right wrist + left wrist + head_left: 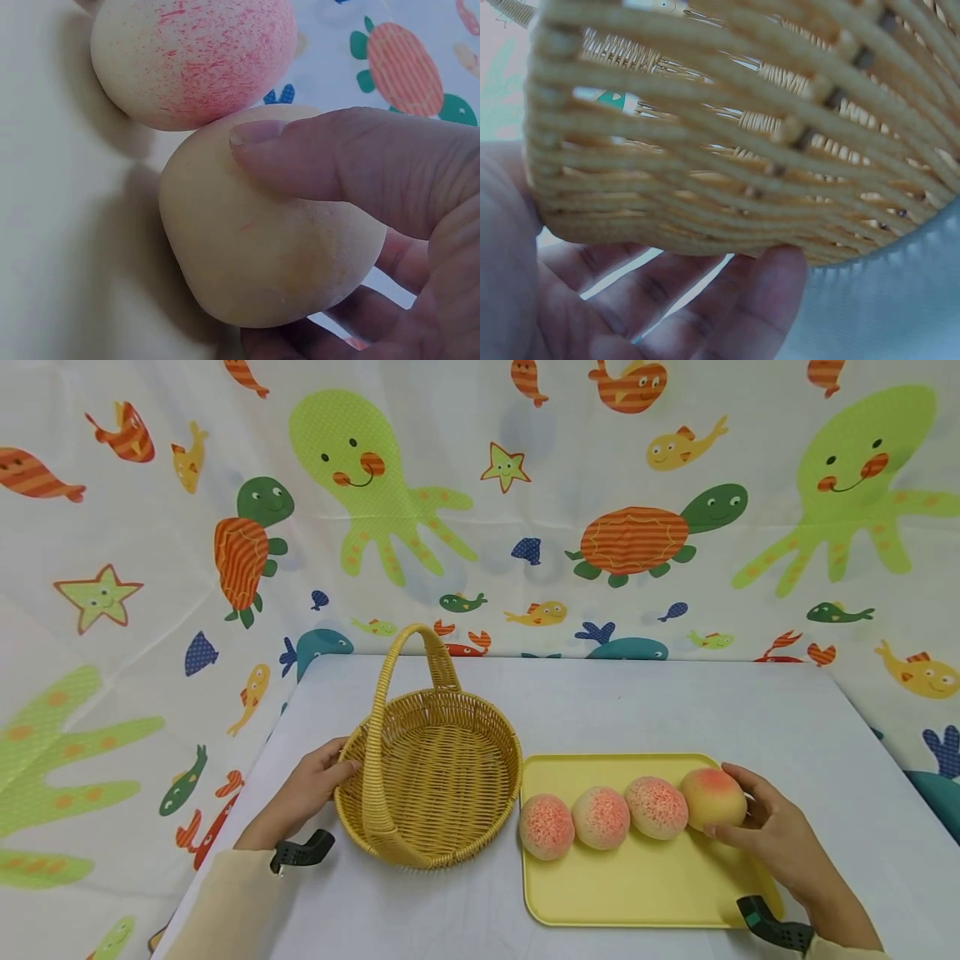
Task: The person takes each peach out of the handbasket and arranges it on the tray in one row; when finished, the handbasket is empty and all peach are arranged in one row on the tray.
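Note:
A round yellow wicker basket (442,768) with a tall arched handle stands left of centre, and nothing lies inside it. My left hand (313,783) grips its left side, thumb over the rim; in the left wrist view the fingers (769,300) curl under the woven wall (667,157). To the right, my right hand (772,827) holds a yellow peach (712,797) with a red blush, thumb on its near side and fingers round the far side. That peach (255,225) touches the speckled pink peach (657,807) beside it in the right wrist view.
A yellow tray (622,893) lies under the peaches, its left edge close to the basket. Two more speckled peaches (602,818) sit in the row towards the basket. The white table (420,918) backs onto a sea-animal curtain (465,527).

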`<control>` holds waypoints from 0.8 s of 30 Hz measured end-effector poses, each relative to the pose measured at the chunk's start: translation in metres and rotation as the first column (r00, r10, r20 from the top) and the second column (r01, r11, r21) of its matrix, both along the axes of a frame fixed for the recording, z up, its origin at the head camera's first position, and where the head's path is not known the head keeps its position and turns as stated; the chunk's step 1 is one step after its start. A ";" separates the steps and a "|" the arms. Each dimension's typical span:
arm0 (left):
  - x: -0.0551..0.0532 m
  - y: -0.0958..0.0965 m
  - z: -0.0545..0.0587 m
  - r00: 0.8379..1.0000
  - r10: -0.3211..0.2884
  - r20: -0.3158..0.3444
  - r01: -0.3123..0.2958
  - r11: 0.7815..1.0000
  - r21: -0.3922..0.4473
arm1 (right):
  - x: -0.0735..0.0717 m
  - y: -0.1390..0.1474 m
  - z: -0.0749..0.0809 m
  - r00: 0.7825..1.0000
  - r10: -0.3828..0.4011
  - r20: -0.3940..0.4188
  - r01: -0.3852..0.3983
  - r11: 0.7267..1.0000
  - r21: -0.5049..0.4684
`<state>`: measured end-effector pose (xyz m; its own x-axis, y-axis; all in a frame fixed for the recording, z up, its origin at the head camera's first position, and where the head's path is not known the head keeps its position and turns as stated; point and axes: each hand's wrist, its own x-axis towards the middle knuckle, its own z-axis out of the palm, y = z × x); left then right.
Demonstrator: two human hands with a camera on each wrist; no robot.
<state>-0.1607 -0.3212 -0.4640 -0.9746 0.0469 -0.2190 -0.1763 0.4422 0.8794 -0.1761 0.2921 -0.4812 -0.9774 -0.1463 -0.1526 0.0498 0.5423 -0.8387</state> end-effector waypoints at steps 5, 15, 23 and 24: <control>0.000 0.000 0.000 1.000 0.001 0.003 -0.001 1.000 0.000 | -0.001 0.000 0.002 1.000 0.008 0.012 -0.009 1.000 0.026; 0.000 0.000 0.000 1.000 0.006 0.000 -0.006 1.000 -0.004 | 0.000 0.001 -0.001 0.999 -0.011 0.038 0.010 1.000 0.025; 0.000 -0.001 -0.001 1.000 0.002 -0.002 -0.002 1.000 0.000 | 0.001 -0.002 -0.003 0.999 -0.040 -0.031 0.041 0.999 0.025; 0.001 -0.001 -0.001 1.000 0.001 -0.002 -0.001 1.000 0.000 | 0.001 -0.002 -0.003 0.999 -0.040 -0.026 0.040 0.999 0.026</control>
<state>-0.1601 -0.3221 -0.4652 -0.9751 0.0456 -0.2170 -0.1751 0.4422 0.8797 -0.1753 0.2900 -0.4843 -0.9861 -0.1031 -0.1305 0.0504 0.5626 -0.8252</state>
